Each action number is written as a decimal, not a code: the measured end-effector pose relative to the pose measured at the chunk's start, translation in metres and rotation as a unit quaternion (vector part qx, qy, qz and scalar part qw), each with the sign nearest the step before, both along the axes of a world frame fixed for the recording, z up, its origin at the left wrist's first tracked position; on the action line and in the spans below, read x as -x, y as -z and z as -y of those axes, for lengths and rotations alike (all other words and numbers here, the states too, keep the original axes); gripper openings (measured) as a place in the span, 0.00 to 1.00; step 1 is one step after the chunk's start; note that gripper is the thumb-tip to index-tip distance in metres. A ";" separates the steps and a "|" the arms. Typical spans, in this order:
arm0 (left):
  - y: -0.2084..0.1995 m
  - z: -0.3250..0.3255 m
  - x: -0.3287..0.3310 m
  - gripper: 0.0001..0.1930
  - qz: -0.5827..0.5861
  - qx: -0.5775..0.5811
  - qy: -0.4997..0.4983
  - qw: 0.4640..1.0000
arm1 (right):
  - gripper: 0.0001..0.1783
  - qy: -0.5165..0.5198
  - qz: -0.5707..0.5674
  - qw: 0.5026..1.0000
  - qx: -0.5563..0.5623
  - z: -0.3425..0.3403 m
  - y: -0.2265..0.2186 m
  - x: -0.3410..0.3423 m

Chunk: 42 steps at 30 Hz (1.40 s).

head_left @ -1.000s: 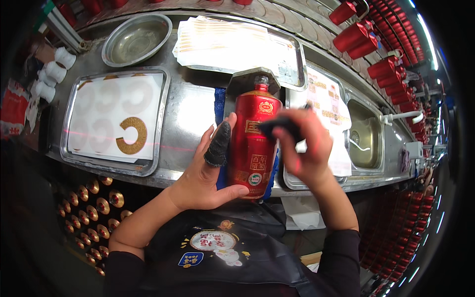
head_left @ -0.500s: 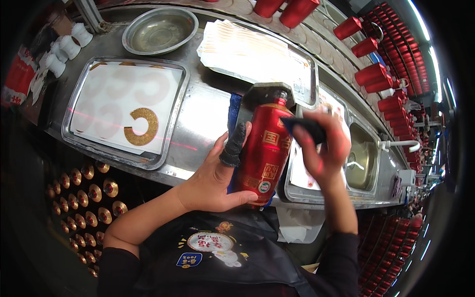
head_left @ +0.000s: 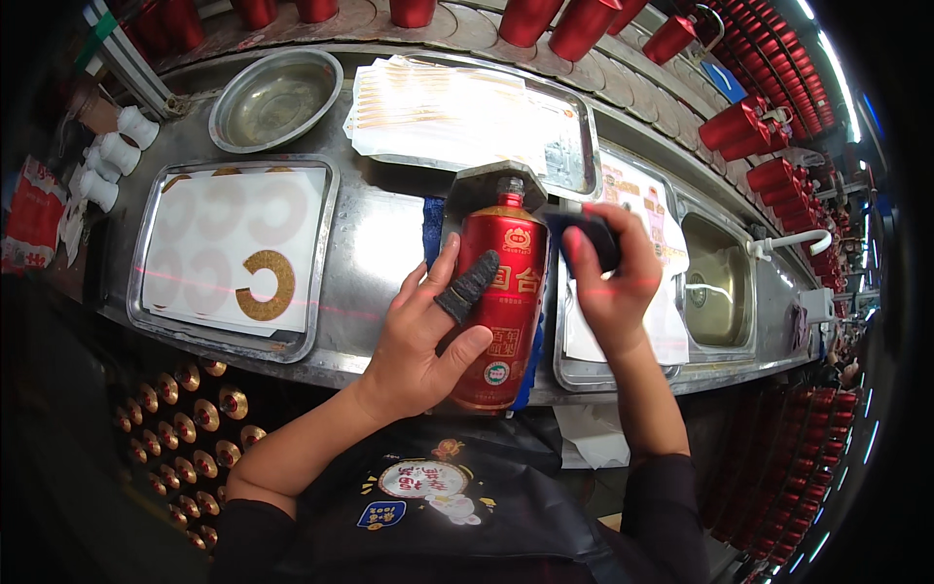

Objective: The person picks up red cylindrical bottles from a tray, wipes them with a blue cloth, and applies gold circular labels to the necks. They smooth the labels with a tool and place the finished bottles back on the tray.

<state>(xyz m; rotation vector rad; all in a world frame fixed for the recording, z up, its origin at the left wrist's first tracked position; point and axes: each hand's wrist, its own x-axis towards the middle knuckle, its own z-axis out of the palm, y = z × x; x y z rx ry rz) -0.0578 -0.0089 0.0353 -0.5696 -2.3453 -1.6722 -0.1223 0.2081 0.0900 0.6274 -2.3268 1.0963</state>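
A red bottle [head_left: 486,375] with gold markings and a bare threaded neck lies tilted back in a dark metal holder [head_left: 550,190] with blue cloth [head_left: 433,229] along its sides. My left hand [head_left: 404,355] grips the bottle's left side. A dark finger sleeve [head_left: 472,287] covers one of its fingers, which rests across the bottle's front. In my right hand [head_left: 623,282] is a dark pad [head_left: 593,243], pinched between thumb and fingers, close by the bottle's right shoulder. Whether the pad touches the bottle I cannot tell.
On the left, a metal tray [head_left: 324,243] holds a white sheet with a gold C-shaped label [head_left: 268,285]. Behind are a metal bowl [head_left: 277,102] and a tray of strips [head_left: 438,107]. A sink [head_left: 720,292] with a white faucet [head_left: 798,241] lies right. Red bottles line the conveyor [head_left: 467,39].
The bottle has turned, bringing its gold emblem from the right side to the middle. My left fingers have shifted onto its front. The whole view has moved slightly.
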 end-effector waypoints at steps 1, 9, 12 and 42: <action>0.000 0.000 -0.001 0.25 -0.005 -0.009 -0.006 1.000 | 0.15 -0.021 0.013 0.999 0.028 0.000 -0.001 -0.006; 0.004 0.012 -0.016 0.31 0.136 -0.110 0.004 0.985 | 0.16 -0.091 -0.067 0.990 -0.086 0.005 -0.004 0.012; 0.008 0.018 -0.028 0.31 0.130 -0.140 -0.011 0.982 | 0.11 -0.211 -0.179 0.950 -0.144 0.014 -0.004 -0.031; 0.021 0.006 -0.046 0.44 0.182 -0.140 0.078 0.970 | 0.20 -0.225 -0.029 0.974 0.007 -0.014 0.024 -0.108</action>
